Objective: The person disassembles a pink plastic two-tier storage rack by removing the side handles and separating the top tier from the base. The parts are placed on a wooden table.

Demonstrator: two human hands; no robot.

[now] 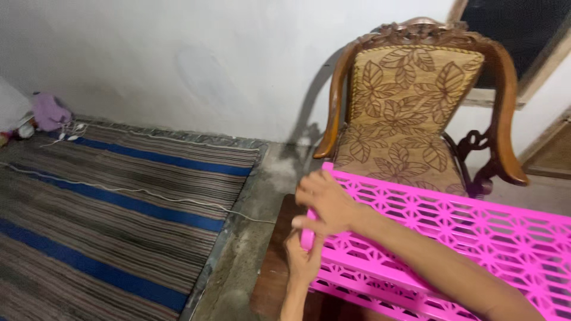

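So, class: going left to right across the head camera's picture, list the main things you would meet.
Purple cloth → striped rug → white cord → bare floor strip → hands on the pink rack's corner post → pink lattice rack, with the carved chair behind it.

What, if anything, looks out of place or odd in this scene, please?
A white cable trails loose across the striped rug onto the bare floor. Both hands, right and left, grip the pink rack's corner post.
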